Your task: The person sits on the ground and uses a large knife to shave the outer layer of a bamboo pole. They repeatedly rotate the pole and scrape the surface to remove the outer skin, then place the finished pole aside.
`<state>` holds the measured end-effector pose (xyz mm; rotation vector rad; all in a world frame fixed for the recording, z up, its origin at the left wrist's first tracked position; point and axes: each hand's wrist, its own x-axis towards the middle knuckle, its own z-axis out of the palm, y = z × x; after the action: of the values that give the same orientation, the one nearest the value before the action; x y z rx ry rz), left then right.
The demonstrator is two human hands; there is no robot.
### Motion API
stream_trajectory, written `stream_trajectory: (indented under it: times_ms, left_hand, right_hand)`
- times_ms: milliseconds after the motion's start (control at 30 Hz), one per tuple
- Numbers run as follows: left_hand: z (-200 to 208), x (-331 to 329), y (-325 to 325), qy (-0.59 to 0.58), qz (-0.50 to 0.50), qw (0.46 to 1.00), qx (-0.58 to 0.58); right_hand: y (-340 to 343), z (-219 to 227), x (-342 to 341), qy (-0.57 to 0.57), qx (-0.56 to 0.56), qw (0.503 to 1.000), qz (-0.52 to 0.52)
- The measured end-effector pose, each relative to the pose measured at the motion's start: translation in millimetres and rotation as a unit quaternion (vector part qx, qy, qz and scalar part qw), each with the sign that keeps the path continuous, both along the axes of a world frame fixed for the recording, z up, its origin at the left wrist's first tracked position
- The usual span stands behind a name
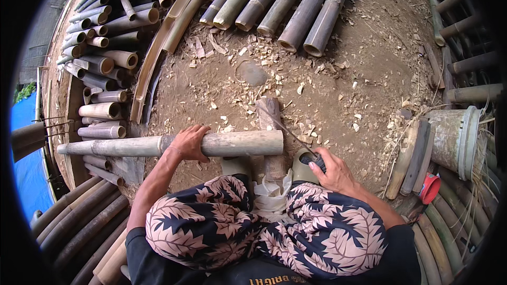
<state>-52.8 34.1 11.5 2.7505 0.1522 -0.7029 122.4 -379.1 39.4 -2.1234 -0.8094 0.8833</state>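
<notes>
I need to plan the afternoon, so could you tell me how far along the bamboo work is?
Done: chips litter the ground and cut pieces are stacked at left. In hand: the left hand steadies a bamboo pole across a wooden block, while the right hand grips a blade's handle. Left: long poles lie uncut.

Soft, even daylight fills the scene, bright without glare, and shadows are faint and diffuse on the dirt floor [343, 74]. The centre is sharp. Fisheye distortion bends the bamboo poles [296, 5] toward the rim, where a black vignette closes in and detail softens.
</notes>
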Motion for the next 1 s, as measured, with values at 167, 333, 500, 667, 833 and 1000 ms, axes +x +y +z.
stream_trajectory:
  times_ms: [167,333,500,667,833,1000]
  left_hand:
    - [4,3,0,0.104,0.057,0.993,-0.002]
    - [1,-5,0,0.078,0.052,0.996,-0.006]
    - [4,-1,-2,0.081,0.048,0.996,-0.004]
    - [-3,-14,-4,0.006,0.058,0.998,-0.001]
    - [-6,-18,-15,-0.033,0.051,0.997,0.057]
    - [-7,-32,-20,-0.081,0.055,0.993,0.071]
  right_hand:
    - [40,5,10,-0.018,-0.056,0.996,0.06]
    - [68,24,9,-0.111,0.237,0.962,0.075]
    - [50,-24,30,-0.005,-0.189,0.968,0.164]
    - [75,38,13,-0.024,0.167,0.984,0.05]
    - [42,-21,12,-0.114,0.014,0.988,0.107]
    - [73,32,19,-0.013,0.053,0.995,0.083]
